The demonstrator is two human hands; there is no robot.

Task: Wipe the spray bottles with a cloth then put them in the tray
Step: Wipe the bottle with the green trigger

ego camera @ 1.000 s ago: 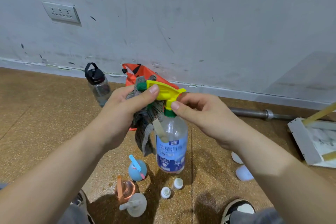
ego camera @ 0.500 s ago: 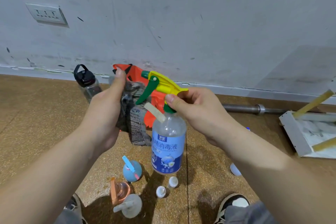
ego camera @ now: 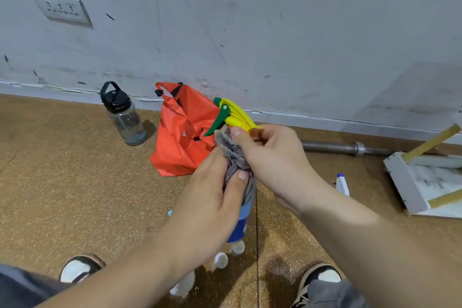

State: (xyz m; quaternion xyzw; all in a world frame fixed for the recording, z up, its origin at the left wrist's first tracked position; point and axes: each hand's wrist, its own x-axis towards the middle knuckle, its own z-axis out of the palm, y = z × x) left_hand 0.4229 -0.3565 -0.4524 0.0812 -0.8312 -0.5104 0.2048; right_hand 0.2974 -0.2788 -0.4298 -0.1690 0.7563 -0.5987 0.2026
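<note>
A clear spray bottle with a yellow head and green trigger [ego camera: 232, 115] and a blue label hangs in the air at the centre. My right hand [ego camera: 272, 157] pinches its neck just under the yellow head. My left hand [ego camera: 215, 197] grips a grey cloth [ego camera: 233, 155] and wraps it round the bottle's shoulder, hiding most of the body. The white tray [ego camera: 402, 182] lies on the floor at the right edge. A small white spray bottle [ego camera: 342, 184] lies near the tray, partly hidden by my right arm.
An orange bag [ego camera: 180, 132] and a dark-lidded water bottle [ego camera: 123, 114] stand by the wall. A metal bar [ego camera: 347, 148] lies along the skirting. Small white bottles [ego camera: 221, 259] sit on the brown floor between my shoes [ego camera: 80, 267].
My left hand has moved the cloth from beside the trigger down onto the bottle's shoulder. The view has shifted, so the small bottles on the floor are now mostly behind my arms.
</note>
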